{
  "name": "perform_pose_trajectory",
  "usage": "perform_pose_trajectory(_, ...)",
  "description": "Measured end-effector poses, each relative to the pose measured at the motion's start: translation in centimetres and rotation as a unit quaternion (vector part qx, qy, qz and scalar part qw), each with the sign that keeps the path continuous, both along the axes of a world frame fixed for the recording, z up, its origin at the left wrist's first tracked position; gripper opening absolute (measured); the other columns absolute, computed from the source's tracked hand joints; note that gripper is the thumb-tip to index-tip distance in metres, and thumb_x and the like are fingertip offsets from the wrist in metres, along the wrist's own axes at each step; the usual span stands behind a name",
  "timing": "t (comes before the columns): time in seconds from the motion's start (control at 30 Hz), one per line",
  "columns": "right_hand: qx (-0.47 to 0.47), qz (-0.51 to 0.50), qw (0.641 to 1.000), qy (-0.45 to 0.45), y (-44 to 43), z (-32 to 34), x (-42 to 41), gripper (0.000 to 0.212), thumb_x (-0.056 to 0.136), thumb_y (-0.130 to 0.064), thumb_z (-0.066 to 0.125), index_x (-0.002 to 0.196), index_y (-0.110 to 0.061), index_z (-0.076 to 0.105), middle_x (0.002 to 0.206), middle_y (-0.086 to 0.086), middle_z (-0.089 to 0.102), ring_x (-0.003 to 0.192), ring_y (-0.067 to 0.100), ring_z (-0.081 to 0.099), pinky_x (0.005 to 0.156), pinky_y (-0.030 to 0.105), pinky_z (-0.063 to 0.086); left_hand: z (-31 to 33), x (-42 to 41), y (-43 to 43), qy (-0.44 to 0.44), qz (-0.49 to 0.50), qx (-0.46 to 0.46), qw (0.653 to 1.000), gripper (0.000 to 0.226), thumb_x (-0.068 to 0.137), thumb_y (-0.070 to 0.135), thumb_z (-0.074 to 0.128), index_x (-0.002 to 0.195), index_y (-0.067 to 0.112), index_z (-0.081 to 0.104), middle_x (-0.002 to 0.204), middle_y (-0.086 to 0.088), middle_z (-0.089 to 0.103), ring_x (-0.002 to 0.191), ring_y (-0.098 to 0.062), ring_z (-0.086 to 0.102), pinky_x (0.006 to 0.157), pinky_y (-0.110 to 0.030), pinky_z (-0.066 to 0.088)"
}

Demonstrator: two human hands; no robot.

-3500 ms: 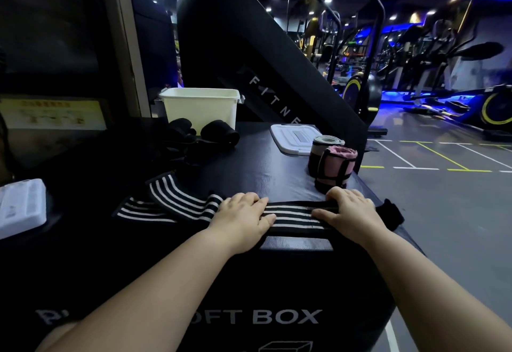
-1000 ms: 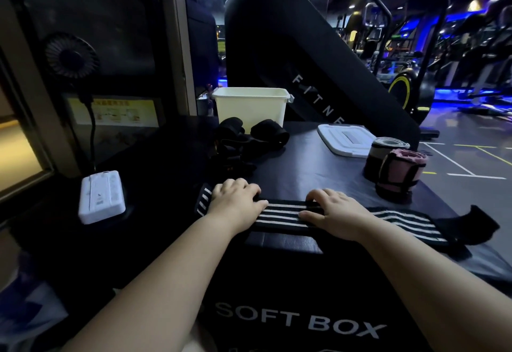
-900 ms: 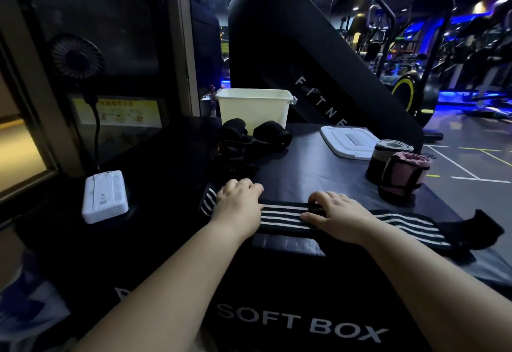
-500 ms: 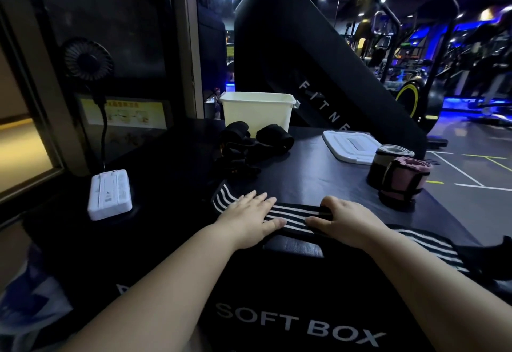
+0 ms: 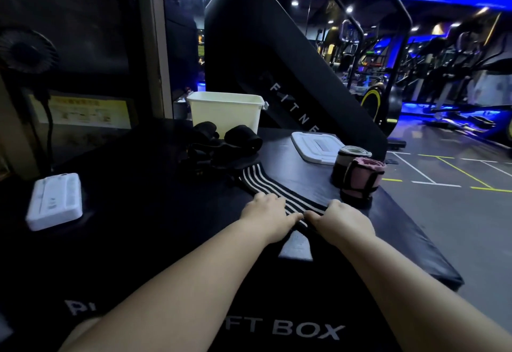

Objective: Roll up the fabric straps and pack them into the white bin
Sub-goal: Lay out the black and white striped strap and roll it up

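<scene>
Left hand [image 5: 264, 210]: fingers straight, flat on the strap, pressing it to the soft box [image 5: 388, 241].
Right hand [image 5: 342, 220]: fingers curled over the strap's near end, gripping it.
Striped strap [image 5: 266, 182]: lies flat, running away toward the black straps [image 5: 221, 144]; soft, light, limp (probably stretchy), so best rolled tight from that near end.
Rolled straps [image 5: 360, 177]: two, standing at right.
White bin [image 5: 225, 113]: far edge, well apart.
</scene>
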State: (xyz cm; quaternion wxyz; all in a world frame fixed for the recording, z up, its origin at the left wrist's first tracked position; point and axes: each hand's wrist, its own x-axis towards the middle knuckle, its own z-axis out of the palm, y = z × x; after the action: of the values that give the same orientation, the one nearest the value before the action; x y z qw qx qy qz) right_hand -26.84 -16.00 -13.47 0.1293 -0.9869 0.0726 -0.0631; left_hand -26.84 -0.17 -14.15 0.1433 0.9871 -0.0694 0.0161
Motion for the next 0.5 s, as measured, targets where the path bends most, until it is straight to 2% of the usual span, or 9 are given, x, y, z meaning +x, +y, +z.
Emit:
perform_pose_trajectory(0.1,0.018,0.034,0.997,0.062,-0.5,1.1,0.5,0.050,0.096,-0.053,0.042,0.118,-0.010,0.057,0.122,0.016,0.061,0.113,0.031,0.058,0.081,0.033,0.040,-0.1,0.9,-0.4,0.004,-0.024,0.014,1.000,0.057,0.096,0.056,0.038,0.137,0.016,0.045,0.146,-0.001,0.042,0.138,-0.023,0.029,0.111,-0.042,0.031)
perform_pose_trajectory(0.13,0.040,0.052,0.994,0.085,-0.9,1.6,0.9,0.044,0.101,-0.045,0.036,0.115,-0.009,0.058,0.123,0.017,0.060,0.113,0.032,0.057,0.083,0.032,0.040,0.0,1.1,-0.4,0.009,-0.033,0.019,0.999,0.057,0.098,0.054,0.038,0.140,0.016,0.042,0.149,-0.001,0.039,0.140,-0.022,0.027,0.113,-0.041,0.028)
perform_pose_trajectory(0.17,0.056,0.060,0.991,0.109,-1.3,2.1,1.2,0.041,0.103,-0.040,0.032,0.103,-0.008,0.059,0.121,0.017,0.059,0.111,0.031,0.056,0.082,0.030,0.039,0.2,1.3,-0.3,0.016,-0.041,0.027,0.999,0.058,0.099,0.052,0.037,0.144,0.016,0.038,0.153,-0.001,0.034,0.143,-0.022,0.024,0.115,-0.040,0.025)
perform_pose_trajectory(0.23,0.063,0.085,0.984,0.145,-2.2,2.9,1.6,0.038,0.103,-0.038,0.039,0.080,-0.012,0.055,0.103,0.011,0.059,0.096,0.025,0.055,0.075,0.025,0.037,0.4,1.6,-0.2,0.026,-0.055,0.040,0.997,0.061,0.101,0.050,0.035,0.151,0.016,0.028,0.159,0.000,0.025,0.147,-0.019,0.016,0.118,-0.039,0.017)
perform_pose_trajectory(0.33,0.028,0.107,0.986,0.126,-2.8,2.9,2.1,0.037,0.094,-0.042,0.057,0.078,-0.009,0.058,0.073,0.006,0.052,0.077,0.022,0.049,0.057,0.029,0.034,0.5,2.2,0.0,0.047,-0.065,0.034,0.996,0.061,0.102,0.048,0.033,0.154,0.019,0.020,0.163,0.002,0.013,0.150,-0.016,0.006,0.121,-0.040,0.008)
perform_pose_trajectory(0.4,0.033,0.112,0.988,0.099,-2.8,2.4,2.3,0.037,0.089,-0.042,0.064,0.070,-0.010,0.057,0.064,0.003,0.048,0.068,0.019,0.046,0.050,0.024,0.030,0.7,2.4,0.1,0.040,-0.061,0.021,0.997,0.060,0.101,0.048,0.036,0.153,0.019,0.025,0.161,0.002,0.019,0.149,-0.018,0.011,0.120,-0.040,0.012)
perform_pose_trajectory(0.5,0.029,0.119,0.989,0.080,-2.8,2.0,2.8,0.041,0.088,-0.041,0.066,0.060,-0.017,0.049,0.059,-0.001,0.046,0.065,0.016,0.044,0.049,0.021,0.028,0.7,2.2,0.2,0.005,-0.043,0.020,0.999,0.058,0.098,0.052,0.042,0.146,0.019,0.038,0.153,0.001,0.035,0.142,-0.023,0.026,0.115,-0.041,0.025)
